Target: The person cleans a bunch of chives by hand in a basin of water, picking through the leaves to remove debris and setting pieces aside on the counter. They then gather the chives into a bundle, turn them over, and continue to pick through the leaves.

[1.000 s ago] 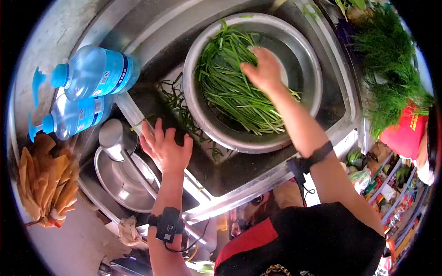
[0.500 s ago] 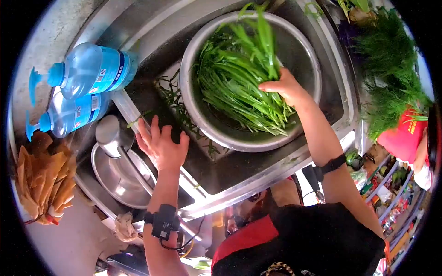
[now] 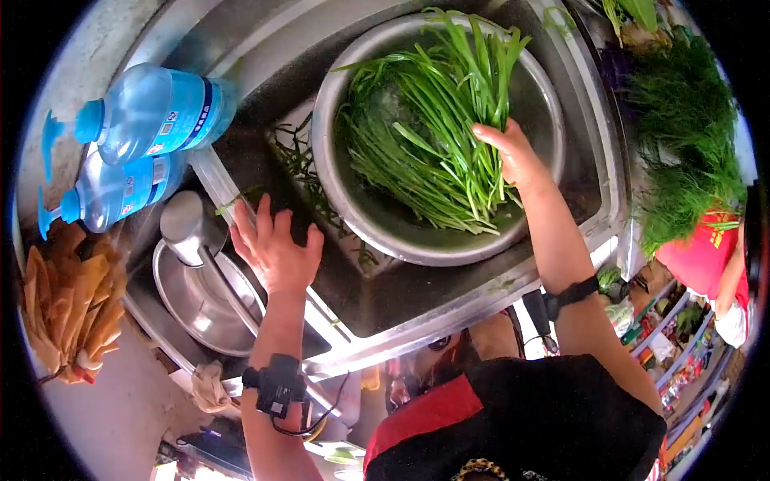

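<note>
A large metal basin (image 3: 557,128) stands in the sink, with long flat-leaved garlic chives (image 3: 425,136) lying in it in water. My right hand (image 3: 513,152) is closed around a bunch of them at the basin's right side; the leaf ends fan up toward the far rim. My left hand (image 3: 277,248) holds nothing, fingers spread, and rests on the sink divider (image 3: 212,172) left of the basin. Loose bits of green leaf (image 3: 305,172) lie on the sink bottom between the divider and the basin.
Two blue pump bottles (image 3: 160,112) lie at the left. A metal ladle (image 3: 188,224) and a metal bowl (image 3: 196,309) sit in the smaller sink. Brown crumpled sheets (image 3: 72,305) are at far left. Feathery dill-like greens (image 3: 682,136) and a person in red (image 3: 698,260) are at right.
My right hand has shifted slightly right with the bunch, whose leaves now spread wider toward the right rim. The left hand stays on the divider. The view has shifted slightly.
</note>
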A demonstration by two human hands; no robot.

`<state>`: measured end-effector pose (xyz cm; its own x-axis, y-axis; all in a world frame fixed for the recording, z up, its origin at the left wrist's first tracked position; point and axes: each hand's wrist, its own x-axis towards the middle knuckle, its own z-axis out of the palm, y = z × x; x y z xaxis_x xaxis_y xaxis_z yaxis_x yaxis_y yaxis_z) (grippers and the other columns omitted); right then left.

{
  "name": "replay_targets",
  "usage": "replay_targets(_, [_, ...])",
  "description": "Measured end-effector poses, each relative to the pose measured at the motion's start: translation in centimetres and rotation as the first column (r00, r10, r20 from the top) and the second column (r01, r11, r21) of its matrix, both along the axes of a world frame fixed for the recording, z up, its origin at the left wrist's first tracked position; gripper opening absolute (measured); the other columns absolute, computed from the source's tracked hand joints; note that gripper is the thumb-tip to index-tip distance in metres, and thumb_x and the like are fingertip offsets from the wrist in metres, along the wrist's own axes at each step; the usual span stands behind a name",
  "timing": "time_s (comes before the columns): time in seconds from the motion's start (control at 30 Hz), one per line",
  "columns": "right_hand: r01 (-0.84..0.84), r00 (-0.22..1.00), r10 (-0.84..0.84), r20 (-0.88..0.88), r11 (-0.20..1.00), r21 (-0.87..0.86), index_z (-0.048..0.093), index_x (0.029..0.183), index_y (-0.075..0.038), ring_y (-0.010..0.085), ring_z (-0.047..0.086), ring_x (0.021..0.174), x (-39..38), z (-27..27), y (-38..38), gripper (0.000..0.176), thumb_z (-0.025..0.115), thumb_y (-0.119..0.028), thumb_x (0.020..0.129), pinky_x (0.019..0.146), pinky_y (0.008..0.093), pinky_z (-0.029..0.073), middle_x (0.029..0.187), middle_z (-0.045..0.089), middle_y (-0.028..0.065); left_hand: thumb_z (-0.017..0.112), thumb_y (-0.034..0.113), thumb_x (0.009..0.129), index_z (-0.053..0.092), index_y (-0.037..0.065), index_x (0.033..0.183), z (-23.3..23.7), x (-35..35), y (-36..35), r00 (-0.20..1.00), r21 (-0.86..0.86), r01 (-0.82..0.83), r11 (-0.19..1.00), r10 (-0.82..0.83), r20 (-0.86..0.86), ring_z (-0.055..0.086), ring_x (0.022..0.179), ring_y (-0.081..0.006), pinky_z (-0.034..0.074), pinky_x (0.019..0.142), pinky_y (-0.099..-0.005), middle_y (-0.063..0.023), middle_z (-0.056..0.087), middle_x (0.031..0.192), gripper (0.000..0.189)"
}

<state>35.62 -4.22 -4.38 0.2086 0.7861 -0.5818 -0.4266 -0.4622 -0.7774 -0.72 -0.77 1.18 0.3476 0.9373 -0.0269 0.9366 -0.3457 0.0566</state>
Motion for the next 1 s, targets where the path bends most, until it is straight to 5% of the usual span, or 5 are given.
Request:
replay_targets(0.37, [0.037, 0.998, -0.032, -0.049, 0.994, 0.104, 0.054, 0.118, 0.003, 0.016, 0.062, 0.089, 0.4, 2.7, -2.3, 0.048, 0.073, -0.002, 0.074, 0.082, 0.0314, 0.049, 0.104, 0.064, 0.01, 0.065, 0.018, 0.077, 0.052, 0.009, 0.128, 1.1, 5.1, -1.7, 0.975, 0.113, 0.214, 0.97, -0.219, 0.034, 0.029, 0.133, -0.0355, 0.019, 0.108, -0.0542, -0.0154, 0.036, 0.142, 0.053])
replay_targets(0.5, [0.076, 0.994, -0.064, -0.091, 0.986, 0.147, 0.056, 0.117, 0.003, 0.016, 0.062, 0.091, 0.4, 2.5, -2.7, 0.046, 0.073, 0.0, 0.074, 0.083, 0.0301, 0.049, 0.106, 0.064, 0.0104, 0.063, 0.004, 0.081, 0.06, 0.002, 0.116, 1.5, 16.2, -1.0, 0.662, 0.045, 0.176, 0.983, -0.152, 0.734, 0.053, 0.108, -0.0327, 0.043, 0.091, -0.037, -0.0174, 0.053, 0.121, 0.035])
replay_targets(0.73, [0.014, 0.993, 0.007, -0.117, 0.984, 0.175, 0.057, 0.116, 0.003, 0.0105, 0.059, 0.086, 0.5, 2.9, -2.8, 0.043, 0.068, 0.002, 0.075, 0.077, 0.0255, 0.048, 0.1, 0.064, 0.0053, 0.069, 0.01, 0.075, 0.068, 0.004, 0.09, 0.6, 24.2, 1.9, 0.666, -0.305, -0.005, 0.952, 0.231, 0.71, 0.053, 0.097, -0.0293, 0.045, 0.082, -0.0387, -0.0127, 0.054, 0.105, 0.016])
replay_targets(0.93, [0.039, 0.999, -0.032, -0.04, 0.977, 0.212, 0.059, 0.113, 0.004, 0.0094, 0.058, 0.084, 0.5, 2.4, -2.2, 0.038, 0.066, 0.003, 0.075, 0.075, 0.0248, 0.047, 0.094, 0.065, 0.0043, 0.07, 0.011, 0.08, 0.068, 0.002, 0.091, 1.3, 24.8, 0.0, 0.774, 0.298, -0.021, 0.954, -0.173, 0.609, 0.058, 0.085, -0.0191, 0.047, 0.073, -0.0302, -0.0086, 0.058, 0.098, 0.014])
replay_targets(1.0, [0.03, 1.0, -0.028, -0.011, 0.977, 0.209, 0.059, 0.112, 0.004, 0.0091, 0.058, 0.084, 0.5, 2.3, -2.0, 0.037, 0.066, 0.003, 0.075, 0.075, 0.0245, 0.047, 0.094, 0.064, 0.0043, 0.069, 0.011, 0.083, 0.067, 0.001, 0.091, 0.5, 25.4, -0.5, 0.521, -0.136, -0.1, 0.986, 0.168, 0.837, 0.057, 0.08, -0.0142, 0.046, 0.07, -0.0264, -0.0036, 0.059, 0.089, 0.013])
